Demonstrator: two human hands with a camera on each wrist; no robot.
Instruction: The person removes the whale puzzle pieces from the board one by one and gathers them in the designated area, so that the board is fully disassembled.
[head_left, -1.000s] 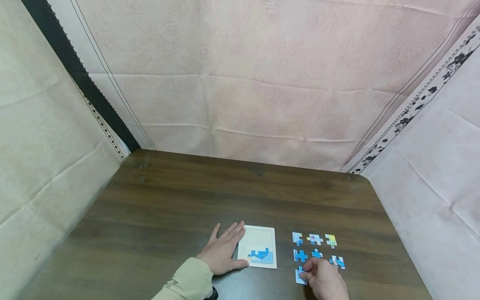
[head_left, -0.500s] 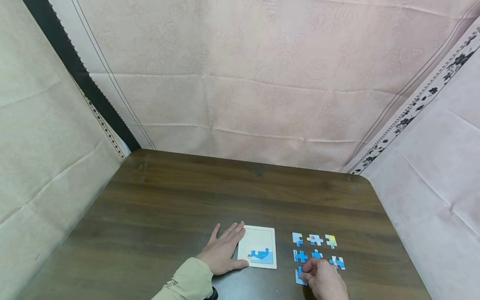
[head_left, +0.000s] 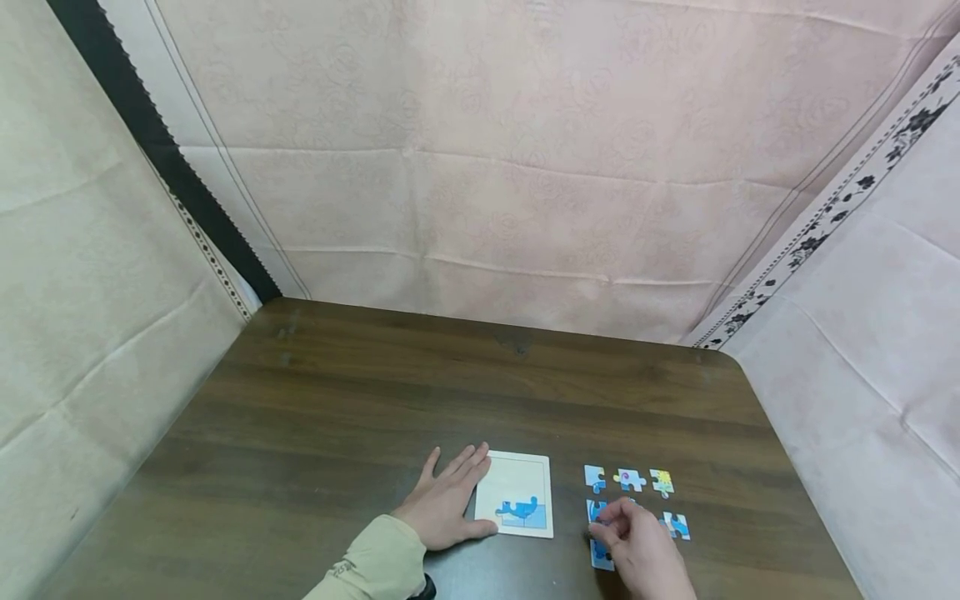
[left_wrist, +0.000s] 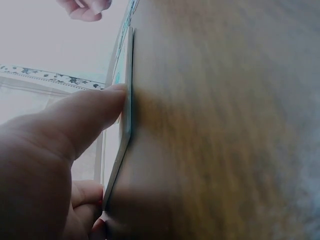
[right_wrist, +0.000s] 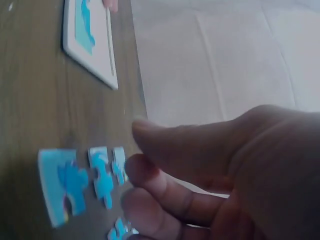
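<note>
My left hand lies with fingers spread against the left side of a white puzzle board. In the left wrist view its thumb touches the board's edge. A few blue pieces fill the board's lower part. My right hand hovers over loose jigsaw pieces, partly hiding the lower-left piece and one in the middle row. In the right wrist view, its fingers are loosely bent, with a gap to the thumb and nothing seen between them. Blue jigsaw pieces lie beyond the fingertips.
The remaining pieces lie in loose rows right of the board, including a yellow one and a blue-and-white one. Brown wood-grain table surrounds everything. Pale cloth hangs behind and at both sides.
My right hand has lifted and shifted slightly left and away from me, and now covers more of the middle-row pieces. My left hand and the board have not moved.
</note>
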